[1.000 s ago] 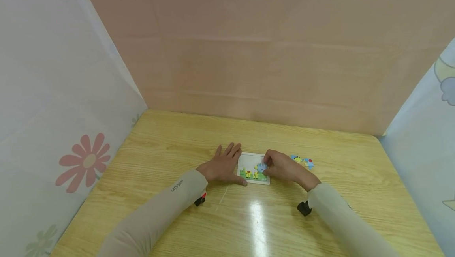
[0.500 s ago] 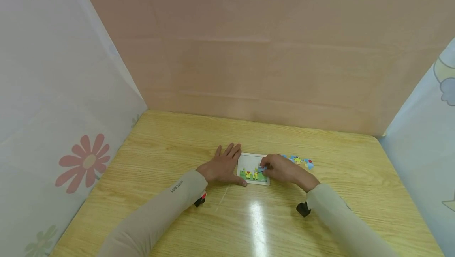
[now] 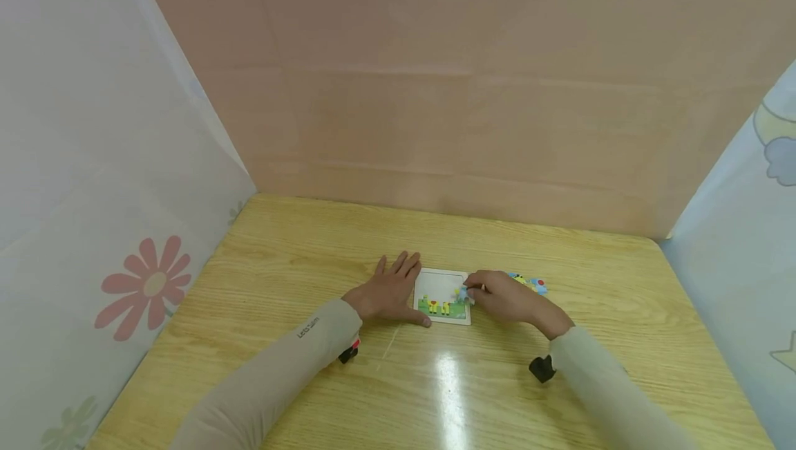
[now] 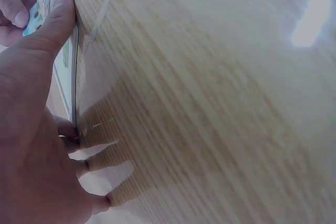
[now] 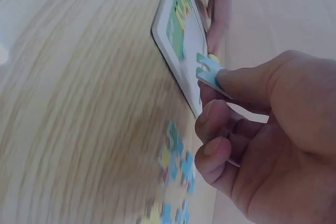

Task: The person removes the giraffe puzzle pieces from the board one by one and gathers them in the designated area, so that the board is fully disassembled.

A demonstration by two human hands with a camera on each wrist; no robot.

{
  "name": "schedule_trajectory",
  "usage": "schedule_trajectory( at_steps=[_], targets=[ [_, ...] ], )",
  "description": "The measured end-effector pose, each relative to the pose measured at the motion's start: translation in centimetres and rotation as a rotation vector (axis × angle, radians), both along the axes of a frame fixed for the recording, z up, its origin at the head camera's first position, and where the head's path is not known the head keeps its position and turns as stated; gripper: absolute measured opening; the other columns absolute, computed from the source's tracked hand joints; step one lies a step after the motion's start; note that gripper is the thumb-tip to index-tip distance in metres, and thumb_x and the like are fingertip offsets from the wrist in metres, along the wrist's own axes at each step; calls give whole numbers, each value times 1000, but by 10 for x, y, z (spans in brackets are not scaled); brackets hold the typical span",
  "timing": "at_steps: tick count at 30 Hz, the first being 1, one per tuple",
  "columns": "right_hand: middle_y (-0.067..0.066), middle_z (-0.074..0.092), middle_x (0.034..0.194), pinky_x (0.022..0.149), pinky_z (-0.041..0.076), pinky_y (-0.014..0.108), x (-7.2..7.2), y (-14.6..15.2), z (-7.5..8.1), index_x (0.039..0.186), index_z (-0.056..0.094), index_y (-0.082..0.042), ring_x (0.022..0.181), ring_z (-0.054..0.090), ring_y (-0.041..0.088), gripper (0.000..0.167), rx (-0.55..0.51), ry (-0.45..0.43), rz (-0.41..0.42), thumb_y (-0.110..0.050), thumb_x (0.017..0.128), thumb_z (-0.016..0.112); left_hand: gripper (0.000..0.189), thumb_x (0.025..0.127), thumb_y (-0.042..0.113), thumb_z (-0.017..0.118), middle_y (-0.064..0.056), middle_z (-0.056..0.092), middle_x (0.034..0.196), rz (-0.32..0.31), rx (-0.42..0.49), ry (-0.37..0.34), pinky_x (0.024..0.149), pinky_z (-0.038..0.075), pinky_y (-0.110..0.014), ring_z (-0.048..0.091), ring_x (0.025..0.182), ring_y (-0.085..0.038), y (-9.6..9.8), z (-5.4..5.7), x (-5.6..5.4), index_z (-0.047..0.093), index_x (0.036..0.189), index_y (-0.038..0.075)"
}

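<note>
A shallow white puzzle tray [image 3: 441,280] lies on the wooden table, with a joined strip of green and yellow puzzle pieces [image 3: 438,308] along its near side. My left hand [image 3: 387,296] rests flat with spread fingers against the tray's left side, its thumb at the near left corner. Between thumb and index finger, my right hand [image 3: 504,296] pinches a light blue puzzle piece [image 5: 209,70]. That piece is tilted above the tray's right edge, apart from the strip. Fingers partly cover the piece in the head view.
Several loose puzzle pieces [image 3: 538,287] in blue, yellow and red lie on the table right of the tray, partly behind my right hand. A brown-pink backdrop [image 3: 460,125] rises at the far table edge. Patterned sheets [image 3: 124,160] stand at both sides.
My right hand has drawn slightly right with the puzzle piece, which was lower over the tray's right part half a second ago and is now tilted. The left hand has stayed in place.
</note>
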State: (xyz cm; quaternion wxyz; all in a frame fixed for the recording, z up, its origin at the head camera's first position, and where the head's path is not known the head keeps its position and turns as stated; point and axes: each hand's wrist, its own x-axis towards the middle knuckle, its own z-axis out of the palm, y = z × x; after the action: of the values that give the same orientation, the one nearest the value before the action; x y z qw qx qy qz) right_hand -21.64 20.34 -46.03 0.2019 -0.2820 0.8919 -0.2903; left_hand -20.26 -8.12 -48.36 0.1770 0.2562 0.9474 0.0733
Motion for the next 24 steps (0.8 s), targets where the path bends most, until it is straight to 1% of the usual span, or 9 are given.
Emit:
schedule_trajectory(
  at_steps=[5, 7, 10, 12, 16, 18, 24],
  targets=[
    [4, 72, 101, 66, 49, 24, 4, 16, 4, 115, 71, -8, 74, 56, 8, 15, -16, -4, -50, -15, 109, 60, 124, 88, 83, 63, -8, 1, 183, -4, 17, -5, 135, 9, -65, 0, 171, -31, 0, 2, 1, 11, 173, 8],
    [5, 71, 99, 63, 46, 24, 5, 22, 7, 111, 69, -7, 72, 53, 9, 11, -26, -1, -54, -14, 108, 61, 124, 89, 83, 63, -8, 1, 183, -4, 21, -7, 135, 9, -65, 0, 171, -32, 0, 2, 2, 11, 173, 8],
    [6, 70, 98, 63, 45, 23, 6, 29, 11, 108, 67, -7, 72, 52, 8, 8, -33, -5, -61, -13, 108, 61, 124, 89, 83, 63, -8, 0, 183, 0, 19, -8, 135, 9, -66, 0, 170, -32, 0, 2, 1, 11, 173, 8],
    [8, 70, 98, 61, 44, 23, 6, 35, 14, 109, 67, -5, 72, 51, 8, 9, -38, -5, -57, -12, 108, 61, 124, 88, 83, 63, -8, 1, 183, 4, 20, -6, 134, 10, -66, 0, 171, -32, 0, 1, 1, 12, 173, 8],
    [9, 69, 98, 59, 45, 24, 6, 45, 16, 110, 66, -5, 69, 51, 8, 9, -33, -20, -80, -11, 108, 60, 124, 88, 84, 63, -8, 0, 183, 4, 18, -4, 135, 10, -66, 0, 171, -31, -1, 0, 0, 11, 173, 8],
    [8, 69, 98, 59, 45, 24, 7, 51, 16, 109, 66, -6, 69, 52, 8, 8, -25, -27, -97, -11, 108, 61, 124, 88, 83, 63, -8, 0, 183, 4, 22, -5, 135, 10, -66, 0, 171, -31, -1, 0, 1, 11, 173, 8],
    [8, 67, 97, 60, 47, 25, 11, 70, 15, 108, 65, -5, 72, 55, 11, 8, -45, -30, -101, -13, 108, 61, 124, 88, 83, 64, -9, 1, 183, 4, 38, -6, 134, 9, -66, 1, 171, -32, -1, 0, 1, 12, 172, 8]
  ],
)
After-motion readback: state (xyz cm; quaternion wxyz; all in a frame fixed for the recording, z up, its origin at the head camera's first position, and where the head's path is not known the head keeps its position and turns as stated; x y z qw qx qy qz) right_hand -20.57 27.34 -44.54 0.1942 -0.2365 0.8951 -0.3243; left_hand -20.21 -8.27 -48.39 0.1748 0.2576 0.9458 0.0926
